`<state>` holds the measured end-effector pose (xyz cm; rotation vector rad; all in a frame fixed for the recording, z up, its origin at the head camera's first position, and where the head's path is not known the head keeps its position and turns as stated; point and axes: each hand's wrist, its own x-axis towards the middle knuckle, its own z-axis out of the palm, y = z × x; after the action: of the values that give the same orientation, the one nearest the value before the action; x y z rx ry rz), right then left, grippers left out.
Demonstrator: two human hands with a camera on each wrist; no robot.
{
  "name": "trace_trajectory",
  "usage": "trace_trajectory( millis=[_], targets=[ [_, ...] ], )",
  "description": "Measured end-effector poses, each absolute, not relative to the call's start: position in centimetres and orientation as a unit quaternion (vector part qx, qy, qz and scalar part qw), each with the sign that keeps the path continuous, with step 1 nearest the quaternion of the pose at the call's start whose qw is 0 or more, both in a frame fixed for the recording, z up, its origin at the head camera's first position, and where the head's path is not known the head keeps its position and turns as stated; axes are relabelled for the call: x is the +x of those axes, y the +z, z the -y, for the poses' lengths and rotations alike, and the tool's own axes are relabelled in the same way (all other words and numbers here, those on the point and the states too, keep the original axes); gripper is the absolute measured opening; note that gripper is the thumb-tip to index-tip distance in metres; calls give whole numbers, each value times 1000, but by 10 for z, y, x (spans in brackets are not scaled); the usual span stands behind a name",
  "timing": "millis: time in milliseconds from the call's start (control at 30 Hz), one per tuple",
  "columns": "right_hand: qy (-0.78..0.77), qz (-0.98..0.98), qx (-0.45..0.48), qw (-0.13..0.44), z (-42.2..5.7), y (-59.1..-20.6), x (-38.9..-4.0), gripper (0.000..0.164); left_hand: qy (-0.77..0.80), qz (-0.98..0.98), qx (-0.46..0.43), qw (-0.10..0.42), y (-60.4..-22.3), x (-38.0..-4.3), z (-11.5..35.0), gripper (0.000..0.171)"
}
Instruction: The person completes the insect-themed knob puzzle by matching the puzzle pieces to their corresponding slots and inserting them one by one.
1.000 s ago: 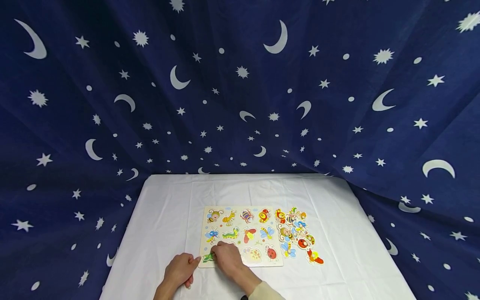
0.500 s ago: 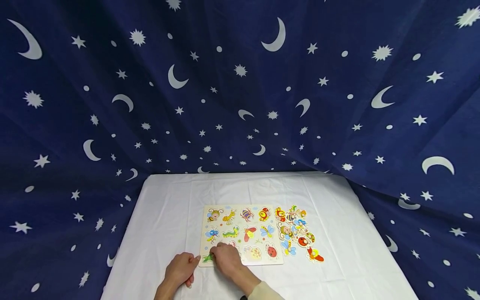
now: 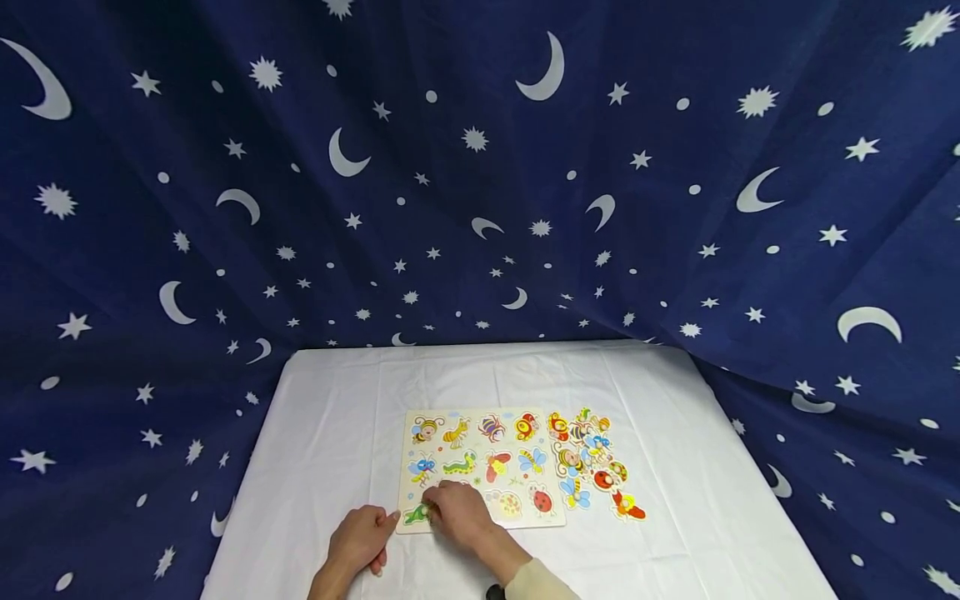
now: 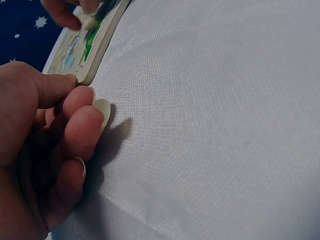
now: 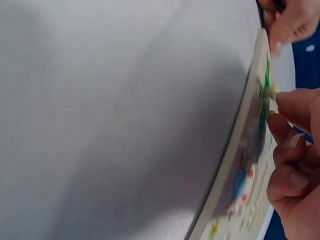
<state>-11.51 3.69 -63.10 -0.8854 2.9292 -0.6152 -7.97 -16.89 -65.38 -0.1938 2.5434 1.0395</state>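
A flat peg puzzle board (image 3: 555,517) printed with insects lies on the white-covered table. At its near left corner my right hand (image 3: 461,510) pinches the small pale knob (image 5: 270,93) of a green grasshopper puzzle piece (image 3: 415,514) between thumb and finger. The piece is over its picture on the board, partly covered by my fingers in the head view. My left hand (image 3: 360,535) rests on the cloth just left of the board, its straight thumb (image 4: 59,89) touching the board's corner. The other left fingers are loosely curled beside that corner and hold nothing.
Right of the board lies an overlapping cluster of loose insect pieces, among them a ladybug piece (image 3: 603,479), a blue-winged bee piece (image 3: 575,493) and a red-winged piece (image 3: 628,506). A dark blue curtain (image 3: 480,167) with moons and stars hangs behind the table (image 3: 337,400).
My right hand shifts slightly right, still pinching the knob, and more of the green piece shows. My left hand stays at the corner. The head view tilts a little.
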Motion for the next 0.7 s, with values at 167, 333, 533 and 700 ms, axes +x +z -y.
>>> trace_trajectory(
  millis=[167, 333, 533, 700],
  targets=[
    [-225, -937, -266, 21, -52, -625, -120, 9, 376, -905, -73, 185, -652, -79, 169, 42],
    [-238, -940, -242, -4, -68, -624, -124, 10, 372, -906, -78, 188, -654, -79, 169, 43],
    [-235, -943, -236, -19, -80, -627, -125, 8, 369, -906, -77, 190, -657, -79, 170, 43],
    [-226, -952, -204, -35, -90, -628, -128, 5, 369, -907, -73, 187, -656, -79, 168, 43]
  ],
)
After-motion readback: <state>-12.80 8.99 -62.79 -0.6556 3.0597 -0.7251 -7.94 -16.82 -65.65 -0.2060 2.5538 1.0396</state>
